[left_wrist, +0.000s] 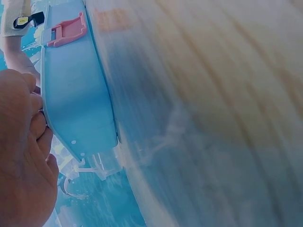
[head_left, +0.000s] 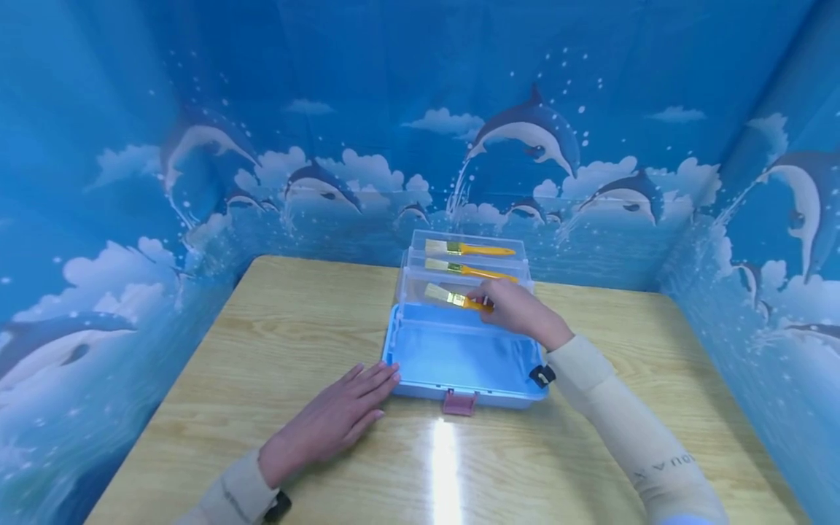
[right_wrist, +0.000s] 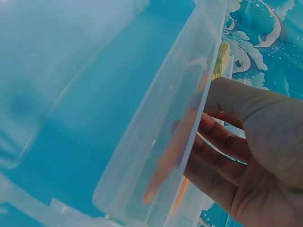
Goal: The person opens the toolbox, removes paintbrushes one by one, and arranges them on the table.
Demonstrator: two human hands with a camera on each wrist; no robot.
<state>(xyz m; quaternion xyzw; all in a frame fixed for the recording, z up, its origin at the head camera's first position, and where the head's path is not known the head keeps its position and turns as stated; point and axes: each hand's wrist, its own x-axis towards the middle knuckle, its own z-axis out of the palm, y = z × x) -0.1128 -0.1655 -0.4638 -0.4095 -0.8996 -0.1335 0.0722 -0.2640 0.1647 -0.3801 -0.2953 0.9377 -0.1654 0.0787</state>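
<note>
A blue toolbox with a pink latch stands open on the table. Three clear stepped trays rise at its back. My right hand pinches the yellow handle of a flat paintbrush at the lowest tray. In the right wrist view, that handle shows through the tray's translucent wall, and part of the fingers is hidden. My left hand has its fingers extended, with the tips touching the box's left front corner.
Two more yellow-handled paintbrushes lie in the trays above, one in the top tray and one in the middle tray. A dolphin-print curtain encloses the wooden table at the back and sides.
</note>
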